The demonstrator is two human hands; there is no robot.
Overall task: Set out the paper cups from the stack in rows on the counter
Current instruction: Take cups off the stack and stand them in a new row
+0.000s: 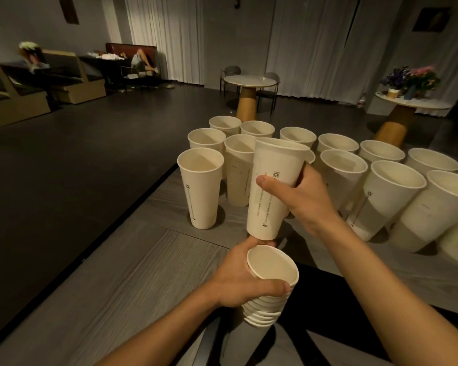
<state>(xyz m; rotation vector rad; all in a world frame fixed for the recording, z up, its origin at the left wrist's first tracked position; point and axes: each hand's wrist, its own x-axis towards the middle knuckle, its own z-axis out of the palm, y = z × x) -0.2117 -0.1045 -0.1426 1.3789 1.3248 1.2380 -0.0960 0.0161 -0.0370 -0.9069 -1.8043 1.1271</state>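
Observation:
My left hand [242, 278] grips the top of a stack of nested white paper cups [269, 294], held low at the near edge of the grey wood-grain counter [148, 273]. My right hand [304, 199] holds a single tall white cup [274, 186] upright just above the stack, its base clear of the stack's rim. Several cups [391, 196] stand upright in rows on the counter behind and to the right. The nearest row's left end is a lone cup [202, 186].
The counter's left edge drops to a dark floor [77, 159]. Beyond stand two round tables [250, 83], one bearing flowers [413, 80], with curtains behind. Booth seats with seated people are at the far left [35, 59]. A bare strip of counter lies between the lone cup and the held cup.

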